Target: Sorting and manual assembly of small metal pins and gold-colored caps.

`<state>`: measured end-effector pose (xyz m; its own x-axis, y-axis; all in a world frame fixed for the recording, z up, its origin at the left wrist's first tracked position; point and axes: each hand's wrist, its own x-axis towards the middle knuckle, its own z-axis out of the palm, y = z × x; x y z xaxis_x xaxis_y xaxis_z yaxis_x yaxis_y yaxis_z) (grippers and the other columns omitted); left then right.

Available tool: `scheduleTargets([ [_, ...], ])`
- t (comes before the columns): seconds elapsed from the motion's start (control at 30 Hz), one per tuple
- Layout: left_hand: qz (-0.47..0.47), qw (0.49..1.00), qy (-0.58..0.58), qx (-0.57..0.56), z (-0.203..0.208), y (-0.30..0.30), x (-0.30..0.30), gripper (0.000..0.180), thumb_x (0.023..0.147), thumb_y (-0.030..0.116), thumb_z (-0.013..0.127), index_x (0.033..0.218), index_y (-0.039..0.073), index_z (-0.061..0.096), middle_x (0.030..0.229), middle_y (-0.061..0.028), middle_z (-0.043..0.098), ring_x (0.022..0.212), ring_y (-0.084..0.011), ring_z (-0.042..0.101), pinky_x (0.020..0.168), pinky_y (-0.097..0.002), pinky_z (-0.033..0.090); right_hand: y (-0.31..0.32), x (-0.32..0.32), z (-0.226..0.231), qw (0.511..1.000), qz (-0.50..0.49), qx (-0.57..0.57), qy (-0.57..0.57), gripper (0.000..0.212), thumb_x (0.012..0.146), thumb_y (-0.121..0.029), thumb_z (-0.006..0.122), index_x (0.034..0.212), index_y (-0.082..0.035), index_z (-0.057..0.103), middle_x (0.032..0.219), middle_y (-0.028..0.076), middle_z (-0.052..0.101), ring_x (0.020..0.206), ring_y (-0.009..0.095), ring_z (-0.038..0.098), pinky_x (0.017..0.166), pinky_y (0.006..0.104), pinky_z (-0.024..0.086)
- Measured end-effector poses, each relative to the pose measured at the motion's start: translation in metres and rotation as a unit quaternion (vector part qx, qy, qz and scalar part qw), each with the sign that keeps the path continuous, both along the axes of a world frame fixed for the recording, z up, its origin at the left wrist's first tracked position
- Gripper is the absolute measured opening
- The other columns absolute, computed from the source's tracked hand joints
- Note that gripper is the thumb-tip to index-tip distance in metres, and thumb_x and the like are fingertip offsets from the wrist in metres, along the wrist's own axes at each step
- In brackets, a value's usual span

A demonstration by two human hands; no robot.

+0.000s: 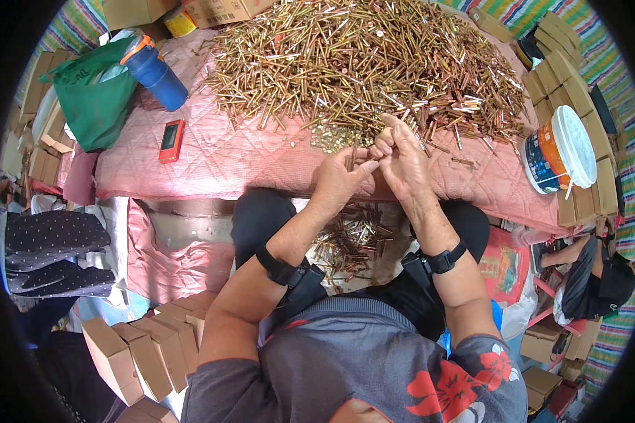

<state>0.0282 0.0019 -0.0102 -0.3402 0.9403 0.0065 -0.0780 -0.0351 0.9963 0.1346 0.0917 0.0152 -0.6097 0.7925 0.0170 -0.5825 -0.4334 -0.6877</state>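
My left hand [337, 176] is closed, with a thin brass-coloured metal rod [353, 156] upright between thumb and fingers. Close beside it, my right hand [408, 163] has its fingers bent in a pinch near the left fingertips, the forefinger pointing away; whatever it grips is too small to make out. Just beyond both hands lies a patch of small shiny brass-coloured pieces, like nuts or washers [326, 139]. Behind them a large heap of brass-coloured bolt-like rods [360, 63] covers the far part of the pink quilted cloth [219, 158].
More rods [356, 240] lie between my knees. On the left are a red handheld device [171, 141], a blue tumbler [156, 79] and a green bag [95, 95]. A white-rimmed bucket [559, 151] stands right, beside stacked cardboard boxes [564, 88]. Another person [596, 278] sits far right.
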Motion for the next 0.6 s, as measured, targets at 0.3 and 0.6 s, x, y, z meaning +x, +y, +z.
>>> scheduleTargets([
  [0.3,-0.041,0.975,-0.217,0.004,0.004,0.001,-0.016,0.013,0.092,0.015,0.059,0.090,0.002,0.057,0.076,-0.0034,0.061,0.051,-0.0025,0.039,0.045,-0.0168,0.029,0.020,0.017,0.008,0.947,-0.116,0.231,-0.193,0.025,0.098,-0.017,0.049,0.117,-0.002,0.054,0.104,0.005,0.058,0.094,0.011,0.056,0.080,0.0253,0.047],
  [0.6,-0.017,0.944,-0.327,0.027,0.010,-0.005,-0.037,0.024,0.093,0.018,0.058,0.108,0.000,0.055,0.078,-0.0010,0.060,0.050,-0.0011,0.037,0.042,-0.0160,0.024,0.021,0.039,-0.001,0.844,-0.066,0.383,-0.369,0.006,0.085,-0.003,0.062,0.090,-0.002,0.066,0.076,0.003,0.062,0.069,0.011,0.059,0.060,0.0241,0.048],
])
